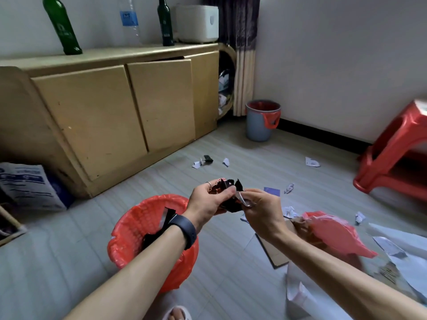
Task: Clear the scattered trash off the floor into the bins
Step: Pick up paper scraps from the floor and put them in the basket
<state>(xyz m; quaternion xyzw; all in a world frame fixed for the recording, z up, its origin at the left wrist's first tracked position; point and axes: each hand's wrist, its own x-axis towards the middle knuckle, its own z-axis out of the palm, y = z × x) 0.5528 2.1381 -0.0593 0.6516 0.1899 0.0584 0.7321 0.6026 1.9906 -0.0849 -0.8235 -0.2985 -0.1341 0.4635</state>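
Trash (203, 160) lies scattered over the grey floor (231, 285): small torn scraps of paper and foil out in the middle, one scrap (312, 162) near the red stool (392, 146), a purple card (272, 191) just beyond the hands, and larger white sheets (404, 245) spread at the right edge. A flat piece of cardboard (272, 250) lies under the right forearm.

The person holds both hands together above the floor. The left hand (205, 202) grips a wrapper bundle (232, 187) of crumpled black and red pieces, its fingers (221, 196) curled round it; there is a ring on one finger and a dark wristband (184, 227) on the wrist. The right hand (261, 209) touches the bundle from the other side, and its fingers (251, 195) pinch a silver scrap (242, 199) at the bundle's edge.

Directly under the left forearm stands a basket (138, 211) lined with a red bag, with black scraps already inside. Just past the right forearm a second red bag (335, 232) lies crumpled over something brown that I cannot make out. A grey bin (258, 125) with a red liner stands well apart, against the far wall beside the curtain (242, 54).

Along the left runs a wooden cabinet (115, 107) carrying two green bottles (62, 26), a clear bottle (129, 19) and a white box (197, 23)
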